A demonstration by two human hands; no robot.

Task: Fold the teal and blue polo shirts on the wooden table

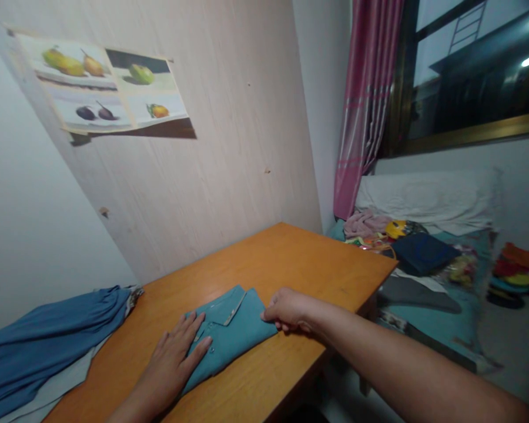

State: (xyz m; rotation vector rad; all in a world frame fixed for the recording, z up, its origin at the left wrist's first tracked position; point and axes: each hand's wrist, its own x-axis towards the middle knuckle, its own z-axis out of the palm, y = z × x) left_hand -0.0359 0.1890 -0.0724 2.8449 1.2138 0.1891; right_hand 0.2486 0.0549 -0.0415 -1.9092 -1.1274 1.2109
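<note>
A teal button-up shirt (238, 335) lies folded into a flat bundle on the wooden table (264, 264), its collar and small buttons facing up. My left hand (174, 352) rests flat on the near left part of the shirt, fingers spread. At the bundle's right end, my right hand (288, 310) pinches the edge of the cloth between thumb and fingers. The underside of the bundle is hidden.
Blue and pale cloth (48, 346) is heaped at the table's left. A wall stands behind, with a fruit poster (110, 88). Beyond the right edge, a cluttered seat (449, 311) holds clothes, below a pink curtain (365, 106).
</note>
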